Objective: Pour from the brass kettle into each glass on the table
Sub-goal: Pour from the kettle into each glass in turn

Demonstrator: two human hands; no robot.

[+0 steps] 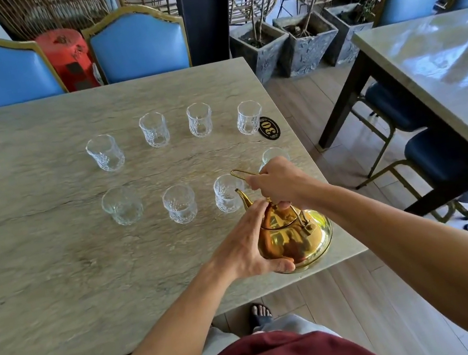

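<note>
The brass kettle (295, 238) is near the table's front right corner, its spout pointing toward a clear cut glass (227, 192). My right hand (279, 183) grips its thin wire handle from above. My left hand (246, 245) cups the kettle's left side, fingers on the lid knob. Several empty glasses stand in two rows on the stone table (55, 271): the far row runs from one at the left (104, 152) to one at the right (248, 117); in the near row, one glass (273, 154) is partly hidden behind my right hand.
A black oval number tag (269, 127) lies by the far right glass. Blue chairs (137, 44) stand behind the table, stone planters (307, 42) at the back right. A second table (442, 71) with dark chairs stands to the right, across a wooden floor aisle.
</note>
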